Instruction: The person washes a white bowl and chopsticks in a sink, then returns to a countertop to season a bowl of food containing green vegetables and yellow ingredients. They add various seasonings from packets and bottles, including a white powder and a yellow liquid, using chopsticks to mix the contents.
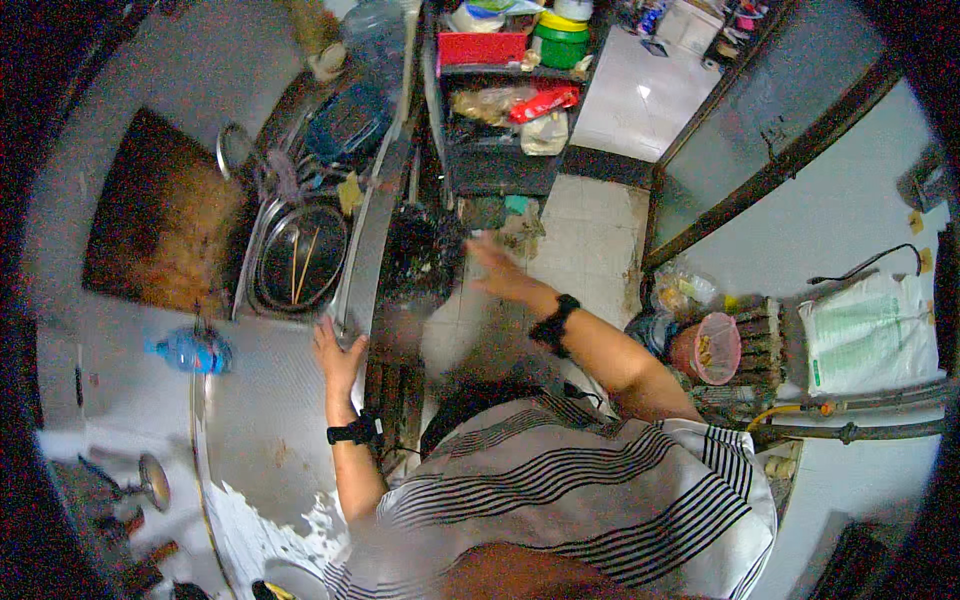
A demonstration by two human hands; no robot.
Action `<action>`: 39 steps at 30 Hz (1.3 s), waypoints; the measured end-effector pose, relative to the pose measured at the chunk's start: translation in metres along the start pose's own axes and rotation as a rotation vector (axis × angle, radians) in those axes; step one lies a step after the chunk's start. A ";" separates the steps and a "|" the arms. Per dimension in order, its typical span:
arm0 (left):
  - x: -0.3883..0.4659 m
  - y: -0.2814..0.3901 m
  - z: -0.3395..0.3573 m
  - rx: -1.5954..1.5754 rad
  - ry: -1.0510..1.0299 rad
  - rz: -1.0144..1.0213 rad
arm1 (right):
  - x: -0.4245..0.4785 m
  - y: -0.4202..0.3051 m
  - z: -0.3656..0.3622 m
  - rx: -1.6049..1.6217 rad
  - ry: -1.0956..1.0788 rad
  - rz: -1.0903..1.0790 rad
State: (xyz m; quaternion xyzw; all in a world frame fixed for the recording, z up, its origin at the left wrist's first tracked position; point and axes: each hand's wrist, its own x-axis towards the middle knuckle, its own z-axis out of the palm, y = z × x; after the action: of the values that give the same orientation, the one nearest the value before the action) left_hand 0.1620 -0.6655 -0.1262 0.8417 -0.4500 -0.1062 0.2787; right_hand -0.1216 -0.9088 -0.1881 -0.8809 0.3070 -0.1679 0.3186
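My left hand (339,358) rests with spread fingers at the edge of a stainless-steel counter (262,405). Just beyond it, a round dark pan (281,262) sits in the counter's recess with a pair of chopsticks (304,266) lying across it. Over the floor, my right hand (501,271) reaches forward, blurred, its thumb apart from the fingers. Nothing plain shows in its grasp. Close to those fingertips is a dark, cluttered area (420,251) beside the counter, too blurred to make out. Each wrist wears a black band.
A blue plastic bottle (196,351) and a dark brown board (165,225) are at left. Ahead stands a shelf (495,171) with a red box (480,49) and a green tub (561,46). At right are a pink basket (718,349), a white sack (862,337) and a pipe (885,432).
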 end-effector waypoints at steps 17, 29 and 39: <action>0.309 0.438 0.195 -0.282 -0.002 0.570 | 0.140 0.197 -0.316 -0.082 0.871 0.244; 0.441 0.626 0.294 -0.073 -0.073 0.564 | 0.195 0.225 -0.371 0.139 0.990 0.372; 0.443 0.633 0.317 -0.082 0.097 0.698 | 0.196 0.265 -0.367 0.041 0.945 0.320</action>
State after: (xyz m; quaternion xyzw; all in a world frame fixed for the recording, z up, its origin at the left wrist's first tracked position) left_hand -0.1625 -1.4242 0.0027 0.6294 -0.6922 0.0174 0.3528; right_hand -0.2683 -1.3649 -0.0727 -0.6439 0.5457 -0.5039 0.1836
